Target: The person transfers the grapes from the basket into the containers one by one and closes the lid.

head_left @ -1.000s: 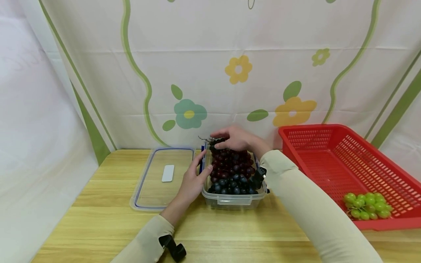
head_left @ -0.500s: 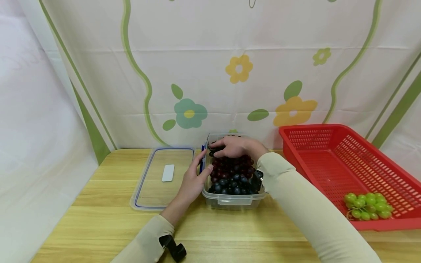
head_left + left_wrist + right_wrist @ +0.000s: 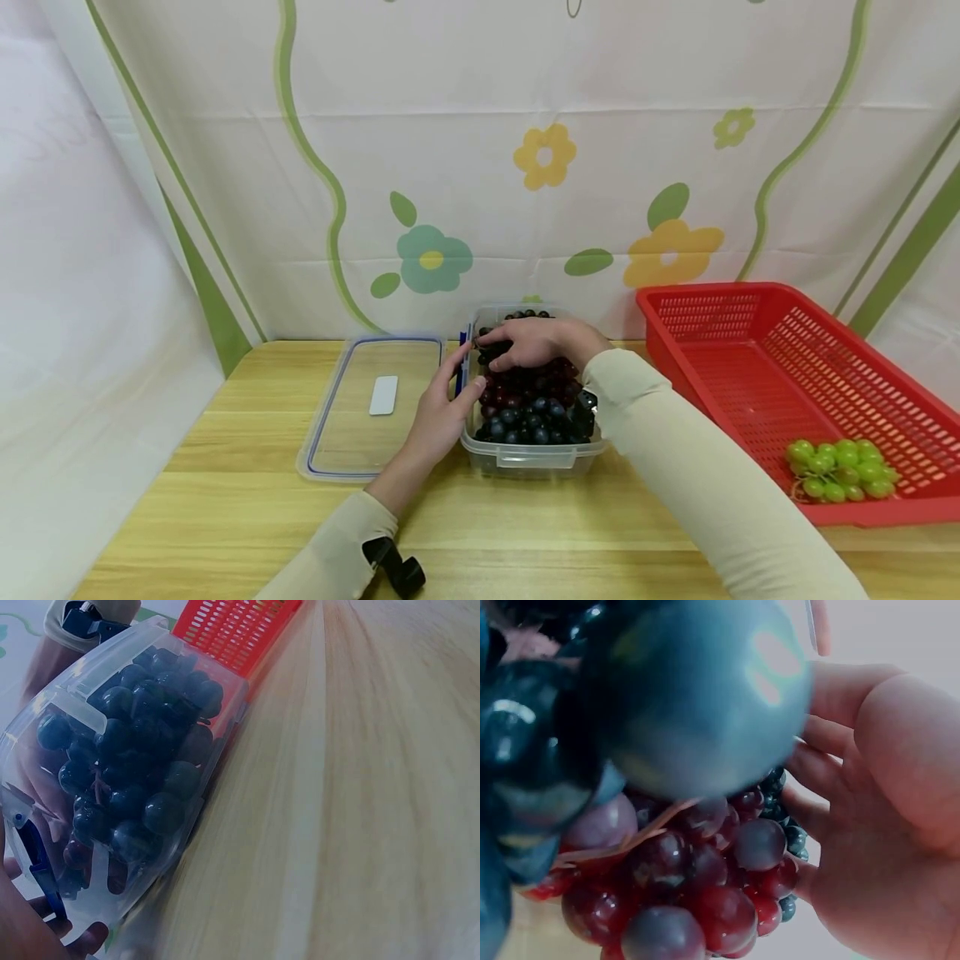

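Observation:
A clear plastic food container [image 3: 536,461] holds red grapes [image 3: 517,383], with blue-black grapes [image 3: 536,423] at its near end. At the far end lies a bunch of dark grapes [image 3: 528,314]. My right hand [image 3: 534,340] rests over this bunch, its fingers reaching across the grapes toward the left rim. In the right wrist view its fingers [image 3: 817,761] lie largely straight behind the red grapes. My left hand [image 3: 442,407] touches the container's left side beside a blue latch [image 3: 41,866], thumb and forefinger spread at the rim.
A clear lid [image 3: 337,417] with a blue seal lies left of the container, a white rectangle [image 3: 383,395] at its middle. To the right stands a red perforated basket [image 3: 738,375] holding green grapes [image 3: 840,471]. A patterned curtain [image 3: 480,167] hangs behind the wooden table [image 3: 525,533].
My right hand has lowered the dark grapes into the container's far end and shifted slightly nearer, uncovering grapes behind it. My left hand has stayed at the container's side.

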`<state>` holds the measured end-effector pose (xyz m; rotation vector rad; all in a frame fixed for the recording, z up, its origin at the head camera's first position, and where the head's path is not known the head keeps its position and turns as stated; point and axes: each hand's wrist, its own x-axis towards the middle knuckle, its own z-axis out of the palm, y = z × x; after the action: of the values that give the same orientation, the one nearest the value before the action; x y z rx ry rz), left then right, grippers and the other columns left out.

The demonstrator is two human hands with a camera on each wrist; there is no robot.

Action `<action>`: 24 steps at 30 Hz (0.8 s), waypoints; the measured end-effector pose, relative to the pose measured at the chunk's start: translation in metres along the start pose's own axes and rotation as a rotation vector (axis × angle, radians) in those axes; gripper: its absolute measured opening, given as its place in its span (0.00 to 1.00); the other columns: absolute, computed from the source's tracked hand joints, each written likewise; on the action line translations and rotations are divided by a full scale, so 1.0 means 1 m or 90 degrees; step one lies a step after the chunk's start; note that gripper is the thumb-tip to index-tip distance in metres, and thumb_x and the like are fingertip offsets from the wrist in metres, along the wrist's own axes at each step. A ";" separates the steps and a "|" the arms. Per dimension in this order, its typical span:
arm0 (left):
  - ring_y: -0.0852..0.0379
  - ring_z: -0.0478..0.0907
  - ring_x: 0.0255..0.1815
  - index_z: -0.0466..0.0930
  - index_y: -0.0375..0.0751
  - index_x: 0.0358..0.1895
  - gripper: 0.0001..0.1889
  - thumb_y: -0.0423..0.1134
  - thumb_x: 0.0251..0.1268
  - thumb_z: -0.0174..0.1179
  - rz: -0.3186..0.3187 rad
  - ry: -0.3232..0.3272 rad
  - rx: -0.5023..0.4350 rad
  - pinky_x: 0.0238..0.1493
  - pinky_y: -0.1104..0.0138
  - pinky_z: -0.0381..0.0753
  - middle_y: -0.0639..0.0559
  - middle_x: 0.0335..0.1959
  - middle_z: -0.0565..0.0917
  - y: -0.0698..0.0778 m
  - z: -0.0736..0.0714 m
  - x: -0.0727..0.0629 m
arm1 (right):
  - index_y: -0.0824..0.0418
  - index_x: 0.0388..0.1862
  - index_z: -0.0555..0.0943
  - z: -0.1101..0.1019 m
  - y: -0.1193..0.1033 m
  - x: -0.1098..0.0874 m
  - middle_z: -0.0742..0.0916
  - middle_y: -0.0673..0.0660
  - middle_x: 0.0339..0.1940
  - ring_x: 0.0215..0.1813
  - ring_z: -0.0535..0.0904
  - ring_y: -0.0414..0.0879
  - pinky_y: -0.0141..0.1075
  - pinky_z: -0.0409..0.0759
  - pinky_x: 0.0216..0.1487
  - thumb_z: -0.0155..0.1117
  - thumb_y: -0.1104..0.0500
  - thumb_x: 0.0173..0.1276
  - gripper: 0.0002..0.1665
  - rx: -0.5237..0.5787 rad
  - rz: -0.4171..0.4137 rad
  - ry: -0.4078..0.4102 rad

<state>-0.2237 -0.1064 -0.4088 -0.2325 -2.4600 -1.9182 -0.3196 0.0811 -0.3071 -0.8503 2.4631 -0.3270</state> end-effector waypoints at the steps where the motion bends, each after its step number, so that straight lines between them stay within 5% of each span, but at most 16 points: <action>1: 0.40 0.51 0.89 0.59 0.61 0.85 0.33 0.49 0.82 0.57 -0.001 0.000 0.001 0.82 0.32 0.55 0.48 0.88 0.57 0.000 0.000 0.000 | 0.48 0.86 0.64 0.000 0.001 0.000 0.66 0.61 0.87 0.88 0.57 0.60 0.58 0.58 0.87 0.57 0.47 0.83 0.36 0.004 -0.004 0.006; 11: 0.40 0.50 0.89 0.58 0.60 0.85 0.33 0.49 0.82 0.56 -0.001 -0.003 0.002 0.83 0.31 0.52 0.50 0.88 0.57 0.001 0.000 -0.001 | 0.54 0.81 0.72 -0.007 0.015 -0.017 0.73 0.59 0.83 0.86 0.62 0.60 0.58 0.62 0.85 0.59 0.52 0.82 0.31 0.114 -0.049 0.110; 24: 0.38 0.47 0.90 0.58 0.59 0.85 0.33 0.47 0.82 0.57 0.012 -0.004 -0.006 0.83 0.31 0.49 0.50 0.89 0.55 0.001 0.002 0.001 | 0.53 0.81 0.72 -0.023 0.030 -0.075 0.76 0.61 0.80 0.82 0.70 0.60 0.60 0.72 0.78 0.59 0.54 0.83 0.30 0.190 -0.044 0.191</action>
<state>-0.2249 -0.1043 -0.4084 -0.2609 -2.4442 -1.9248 -0.2965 0.1523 -0.2705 -0.8055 2.5638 -0.8785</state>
